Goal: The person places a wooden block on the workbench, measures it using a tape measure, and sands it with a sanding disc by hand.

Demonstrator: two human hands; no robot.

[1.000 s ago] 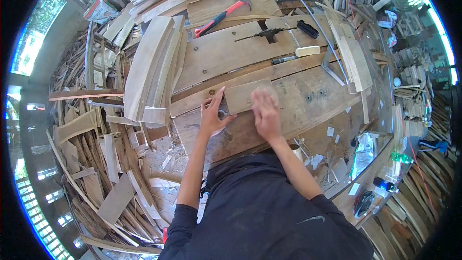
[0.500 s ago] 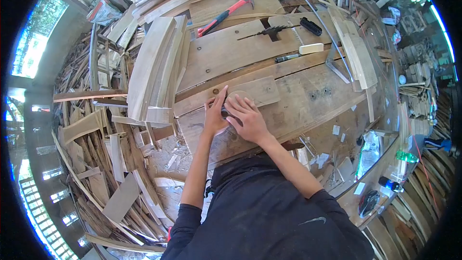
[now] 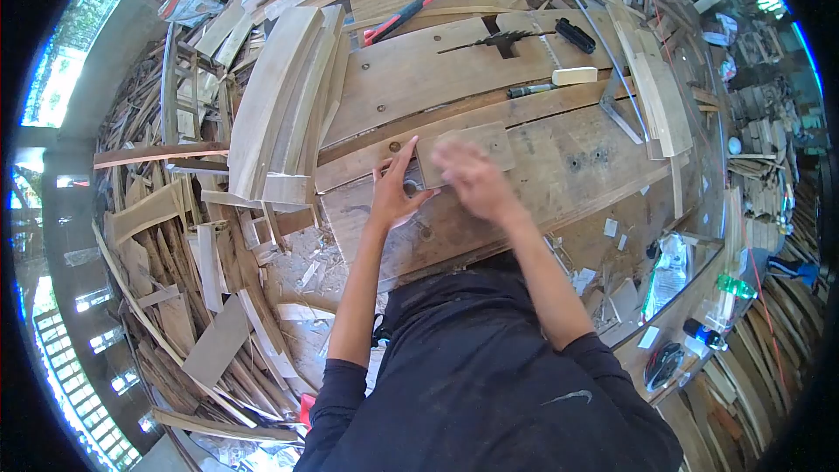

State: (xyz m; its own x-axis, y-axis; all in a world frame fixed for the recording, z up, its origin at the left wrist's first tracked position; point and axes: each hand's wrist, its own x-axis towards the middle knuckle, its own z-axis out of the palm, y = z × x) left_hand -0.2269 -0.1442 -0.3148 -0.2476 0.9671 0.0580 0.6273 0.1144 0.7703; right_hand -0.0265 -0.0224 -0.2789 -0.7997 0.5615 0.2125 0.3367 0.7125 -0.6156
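Note:
My left hand [image 3: 399, 195] rests on the plank worktop [image 3: 559, 188], its fingers and thumb spread apart. It is by the left end of a small rectangular wooden board [image 3: 489, 147]. Over the lower middle of that board is my right hand [image 3: 479, 183], blurred by motion, so its fingers cannot be made out. Something pale shows under my left palm, too hidden to name. Beyond the board, a dark marker [image 3: 530, 90] lies against a whitish block [image 3: 574, 76].
A toothed saw blade [image 3: 509, 38] pokes through the worktop near a black brush-like object [image 3: 575, 36]. Farther back lies a red-and-black hammer [image 3: 418, 7]. Curved wooden pieces [image 3: 275, 105] are stacked at left, more boards [image 3: 654, 96] at right. A metal square [image 3: 620, 118] lies nearby.
My right hand has moved right, away from my left hand, and is now blurred. The left end of the small board has come into sight. My left hand stays nearly in place.

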